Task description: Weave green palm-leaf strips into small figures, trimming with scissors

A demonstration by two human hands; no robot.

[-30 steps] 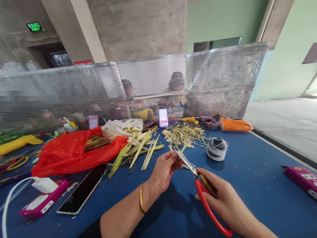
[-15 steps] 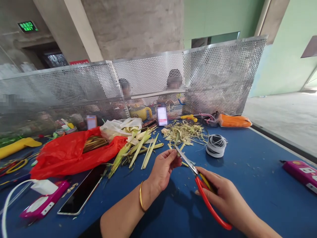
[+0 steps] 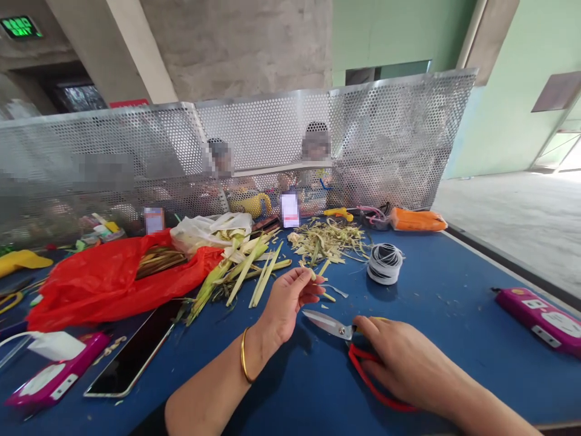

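My left hand (image 3: pixel 285 303), with a gold bangle at the wrist, pinches a small pale piece of leaf husk (image 3: pixel 313 274) between thumb and fingers. Most of that piece is hidden by the fingers. My right hand (image 3: pixel 397 357) grips red-handled scissors (image 3: pixel 330 324) just above the blue table. Their blades look closed and point left, below my left hand and apart from the husk piece. Beyond my left hand lie a heap of husk scraps (image 3: pixel 329 236) and several longer green husk strips (image 3: pixel 265 275).
A spool of wire (image 3: pixel 385 264) stands right of centre. On the left are a red plastic bag (image 3: pixel 104 278), a dark phone (image 3: pixel 136 351) and a purple power strip (image 3: pixel 59 375); another purple power strip (image 3: pixel 540 318) lies right. A perforated metal screen (image 3: pixel 267 127) borders the back, with people behind it.
The scissors have moved down and left, away from the fingertips of my left hand, and their blades now lie flatter. The view has shifted slightly right. My left hand keeps its pinch.
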